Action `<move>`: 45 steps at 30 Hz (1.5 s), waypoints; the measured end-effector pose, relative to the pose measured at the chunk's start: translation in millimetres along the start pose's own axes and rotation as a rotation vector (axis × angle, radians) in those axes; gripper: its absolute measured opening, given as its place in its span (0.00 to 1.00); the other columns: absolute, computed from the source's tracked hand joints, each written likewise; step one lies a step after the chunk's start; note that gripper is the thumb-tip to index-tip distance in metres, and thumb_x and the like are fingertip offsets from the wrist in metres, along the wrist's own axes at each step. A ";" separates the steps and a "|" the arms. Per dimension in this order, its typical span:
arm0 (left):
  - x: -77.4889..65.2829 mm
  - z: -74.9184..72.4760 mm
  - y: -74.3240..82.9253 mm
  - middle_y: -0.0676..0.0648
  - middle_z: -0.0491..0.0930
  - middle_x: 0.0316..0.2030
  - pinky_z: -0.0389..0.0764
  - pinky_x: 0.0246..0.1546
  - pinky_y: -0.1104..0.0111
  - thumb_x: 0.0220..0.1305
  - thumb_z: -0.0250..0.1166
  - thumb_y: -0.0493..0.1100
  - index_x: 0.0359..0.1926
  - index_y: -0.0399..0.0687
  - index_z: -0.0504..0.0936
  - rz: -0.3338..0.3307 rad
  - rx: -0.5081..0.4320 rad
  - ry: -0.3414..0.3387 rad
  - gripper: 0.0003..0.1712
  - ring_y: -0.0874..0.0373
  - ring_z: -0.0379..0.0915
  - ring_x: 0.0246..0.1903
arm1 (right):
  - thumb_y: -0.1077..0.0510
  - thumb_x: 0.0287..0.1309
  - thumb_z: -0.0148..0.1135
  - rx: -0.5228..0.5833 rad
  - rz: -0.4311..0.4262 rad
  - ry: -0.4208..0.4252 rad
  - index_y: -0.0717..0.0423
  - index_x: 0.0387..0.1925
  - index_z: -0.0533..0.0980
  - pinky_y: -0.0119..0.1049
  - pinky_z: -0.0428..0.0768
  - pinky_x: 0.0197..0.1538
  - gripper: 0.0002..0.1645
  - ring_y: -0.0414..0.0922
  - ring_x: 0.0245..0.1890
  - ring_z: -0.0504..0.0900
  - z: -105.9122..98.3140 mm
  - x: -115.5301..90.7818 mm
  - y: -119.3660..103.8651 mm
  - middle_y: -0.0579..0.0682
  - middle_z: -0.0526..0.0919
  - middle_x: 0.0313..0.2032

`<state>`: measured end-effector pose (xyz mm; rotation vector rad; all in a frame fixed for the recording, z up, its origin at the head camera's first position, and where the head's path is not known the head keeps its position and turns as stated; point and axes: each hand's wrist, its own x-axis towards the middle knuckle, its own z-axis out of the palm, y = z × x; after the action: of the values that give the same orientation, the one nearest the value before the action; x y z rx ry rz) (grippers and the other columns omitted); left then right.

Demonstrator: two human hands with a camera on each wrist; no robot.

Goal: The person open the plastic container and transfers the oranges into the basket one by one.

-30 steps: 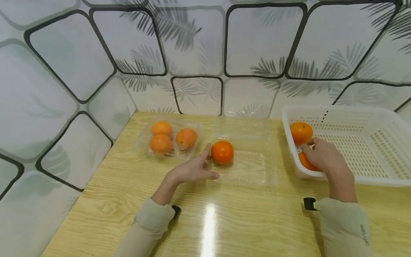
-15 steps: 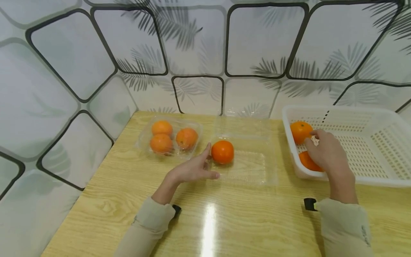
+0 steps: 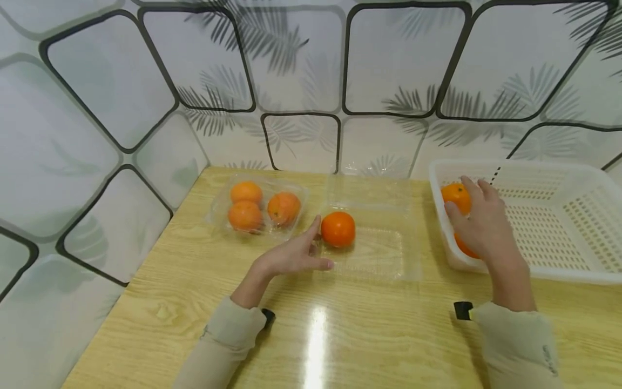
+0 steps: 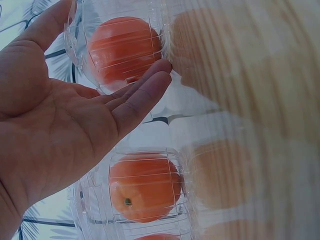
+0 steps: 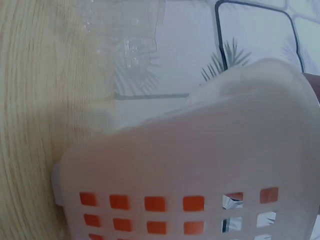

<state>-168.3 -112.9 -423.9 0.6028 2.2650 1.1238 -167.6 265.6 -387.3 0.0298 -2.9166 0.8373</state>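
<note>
My left hand (image 3: pixel 293 255) stays beside a lidless-side-up clear plastic clamshell box (image 3: pixel 376 254), its fingers extended along the near left edge. One orange (image 3: pixel 338 229) sits in that box, next to the fingertips; the left wrist view shows the same orange (image 4: pixel 125 50) through the plastic, between thumb and fingers. Over the left end of a white basket (image 3: pixel 573 274), my right hand (image 3: pixel 478 229) spreads its fingers above two oranges. The far orange (image 3: pixel 453 193) shows past the fingers, while the near orange (image 3: pixel 464 247) is mostly covered. The basket wall (image 5: pixel 190 150) hides this hand in the right wrist view.
A second clear box (image 3: pixel 284 233) with three oranges stands at the back left of the wooden table (image 3: pixel 184 319). The open box's raised lid (image 3: pixel 369 192) reaches back to the patterned wall (image 3: pixel 301 65).
My right hand has lifted from between the two basket oranges, and its fingers have straightened and moved over the far one. My left hand has kept its place.
</note>
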 end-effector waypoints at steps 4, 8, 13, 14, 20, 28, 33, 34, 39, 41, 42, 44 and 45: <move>-0.9 -0.2 0.0 0.35 0.61 0.71 0.76 0.47 0.62 0.62 0.70 0.54 0.78 0.45 0.27 -0.007 -0.008 0.003 0.66 0.51 0.72 0.48 | 0.42 0.75 0.43 0.002 -0.031 0.002 0.58 0.78 0.44 0.76 0.50 0.62 0.43 0.79 0.69 0.43 6.2 -0.2 -6.1 0.74 0.37 0.74; -1.3 -0.1 -0.2 0.35 0.56 0.74 0.73 0.57 0.59 0.63 0.69 0.53 0.78 0.45 0.27 -0.007 -0.007 0.008 0.65 0.49 0.71 0.55 | 0.38 0.75 0.41 -0.015 -0.070 -0.011 0.58 0.78 0.42 0.75 0.46 0.64 0.44 0.78 0.70 0.39 11.9 -0.7 -10.0 0.74 0.34 0.74; -0.8 -0.3 -0.1 0.38 0.52 0.75 0.73 0.58 0.59 0.63 0.69 0.53 0.78 0.46 0.28 -0.002 -0.007 0.011 0.65 0.50 0.71 0.55 | 0.34 0.74 0.36 -0.077 -0.110 -0.045 0.57 0.79 0.40 0.73 0.40 0.66 0.47 0.76 0.71 0.31 17.8 -1.3 -14.9 0.74 0.30 0.74; -0.5 -0.4 -0.1 0.38 0.52 0.75 0.73 0.57 0.60 0.63 0.69 0.54 0.78 0.46 0.28 0.000 -0.007 0.011 0.65 0.51 0.71 0.53 | 0.33 0.74 0.35 -0.094 -0.109 -0.052 0.56 0.79 0.39 0.74 0.40 0.66 0.47 0.76 0.71 0.30 18.9 -1.4 -16.0 0.73 0.29 0.74; 0.0 -0.1 -1.0 0.36 0.59 0.72 0.75 0.47 0.64 0.63 0.69 0.55 0.78 0.45 0.27 0.005 -0.002 0.004 0.66 0.54 0.71 0.44 | 0.31 0.73 0.35 -0.168 -0.131 -0.065 0.55 0.79 0.40 0.72 0.41 0.67 0.48 0.74 0.72 0.29 26.5 -3.9 -26.7 0.73 0.30 0.74; 0.3 -0.6 -3.1 0.38 0.50 0.76 0.73 0.59 0.59 0.63 0.69 0.54 0.78 0.45 0.27 0.012 -0.005 0.005 0.65 0.48 0.71 0.58 | 0.32 0.73 0.39 -0.220 -0.174 -0.081 0.54 0.79 0.43 0.72 0.40 0.68 0.47 0.71 0.73 0.30 40.2 -9.9 -48.8 0.70 0.31 0.76; -0.1 -2.5 -3.1 0.39 0.50 0.76 0.71 0.61 0.57 0.62 0.70 0.54 0.78 0.47 0.27 0.006 -0.012 0.004 0.66 0.46 0.68 0.62 | 0.33 0.73 0.40 -0.241 -0.222 -0.123 0.54 0.79 0.43 0.69 0.39 0.70 0.47 0.68 0.75 0.29 53.2 -14.8 -65.9 0.69 0.31 0.76; -0.1 -2.9 -3.0 0.39 0.50 0.76 0.72 0.61 0.57 0.62 0.70 0.54 0.78 0.47 0.27 0.005 -0.010 0.004 0.66 0.46 0.69 0.61 | 0.33 0.73 0.40 -0.243 -0.234 -0.136 0.54 0.79 0.43 0.68 0.39 0.70 0.47 0.67 0.75 0.28 56.5 -15.7 -69.4 0.68 0.31 0.76; -0.1 -3.5 -2.0 0.39 0.52 0.76 0.71 0.62 0.55 0.63 0.69 0.53 0.78 0.47 0.27 -0.002 -0.016 0.011 0.65 0.45 0.68 0.62 | 0.35 0.73 0.44 -0.273 -0.316 -0.182 0.51 0.79 0.46 0.68 0.43 0.70 0.44 0.64 0.76 0.32 75.2 -21.6 -85.8 0.65 0.34 0.77; 0.3 -2.9 -1.8 0.39 0.51 0.76 0.70 0.64 0.55 0.63 0.69 0.52 0.78 0.47 0.27 -0.003 -0.022 0.011 0.64 0.43 0.66 0.65 | 0.36 0.73 0.46 -0.301 -0.362 -0.195 0.50 0.79 0.49 0.68 0.47 0.70 0.43 0.65 0.76 0.37 83.4 -24.8 -91.8 0.63 0.38 0.77; 0.4 -2.5 -1.8 0.39 0.51 0.76 0.69 0.64 0.55 0.64 0.69 0.52 0.78 0.47 0.27 -0.002 -0.023 0.010 0.64 0.43 0.66 0.65 | 0.37 0.73 0.47 -0.318 -0.382 -0.205 0.49 0.78 0.51 0.68 0.49 0.70 0.42 0.65 0.76 0.40 87.4 -26.3 -94.8 0.62 0.39 0.78; 0.4 -1.5 -1.9 0.39 0.51 0.76 0.70 0.64 0.54 0.64 0.68 0.52 0.78 0.47 0.27 -0.002 -0.027 0.007 0.64 0.42 0.66 0.65 | 0.37 0.73 0.47 -0.337 -0.425 -0.233 0.48 0.78 0.53 0.67 0.52 0.70 0.40 0.64 0.76 0.43 95.4 -29.1 -100.6 0.60 0.41 0.78; 0.3 -1.0 -2.0 0.39 0.51 0.76 0.70 0.64 0.54 0.64 0.68 0.52 0.78 0.47 0.27 -0.002 -0.028 0.006 0.64 0.41 0.65 0.66 | 0.38 0.73 0.47 -0.337 -0.443 -0.246 0.47 0.78 0.54 0.66 0.53 0.69 0.40 0.63 0.76 0.44 99.0 -30.2 -103.4 0.60 0.42 0.78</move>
<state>-169.6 -114.3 -425.0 0.5871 2.2507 1.1557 -142.2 125.1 -419.4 0.7664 -3.0407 0.2864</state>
